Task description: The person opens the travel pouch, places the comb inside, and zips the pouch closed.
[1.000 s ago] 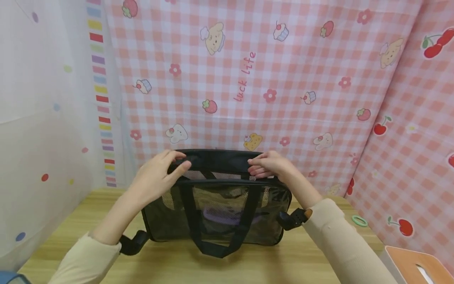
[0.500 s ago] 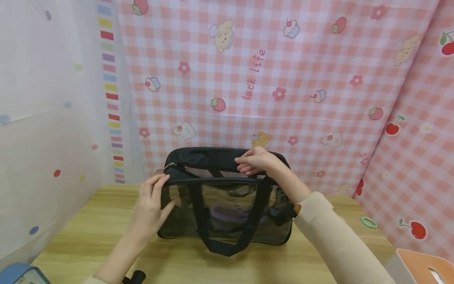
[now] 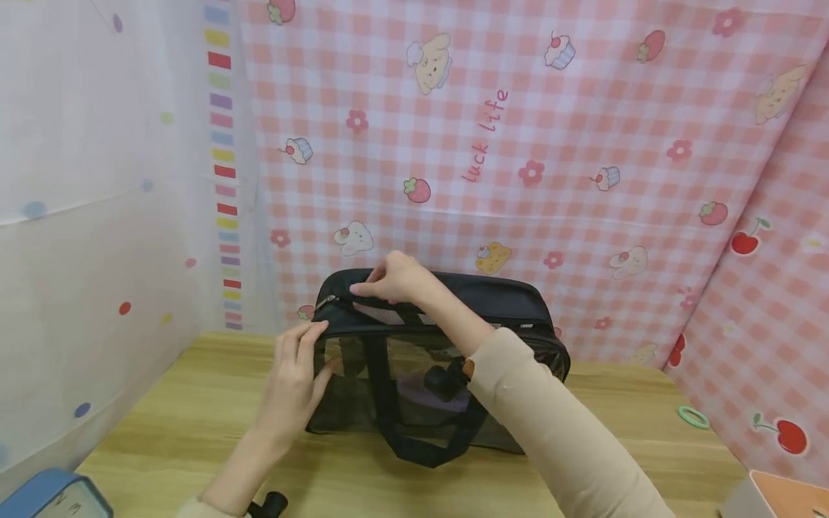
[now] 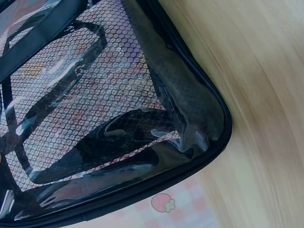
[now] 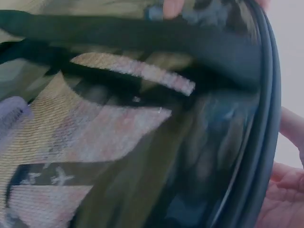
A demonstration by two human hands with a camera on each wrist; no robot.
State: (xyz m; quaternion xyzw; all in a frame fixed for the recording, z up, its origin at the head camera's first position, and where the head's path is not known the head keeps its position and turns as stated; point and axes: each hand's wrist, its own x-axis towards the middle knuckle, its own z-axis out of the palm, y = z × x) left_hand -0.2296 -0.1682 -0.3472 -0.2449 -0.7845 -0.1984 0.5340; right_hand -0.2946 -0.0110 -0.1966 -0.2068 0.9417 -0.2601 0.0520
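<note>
A: How far along is it, from where you sit?

B: Partway, I'd judge. On my screen the bag stands upright on the table, toward six o'clock of the head view, its mouth gaping along the top. A purple thing shows through the clear front, so I take that as inside already.

A: Is it fastened?

B: No. Taking the bag as my dial, the zip pull sits at the ten o'clock corner, and the gap runs from near there toward two. I'd say the fastening is what's left to deal with; I see neither hand clearly holding the pull.

A: Where are the hands?

B: The left hand is at nine, fingers long and thumb spread away, resting against the end of the bag. I read that as steadying. The right hand is at eleven, over the top edge and near the pull. Its fingers bend in toward the thumb, but whether they pinch anything I can't tell; my right wrist view is too blurred.

A: Anything else nearby?

B: A green ring just past three and an orange-topped box nearer four, both well apart from the bag.
</note>
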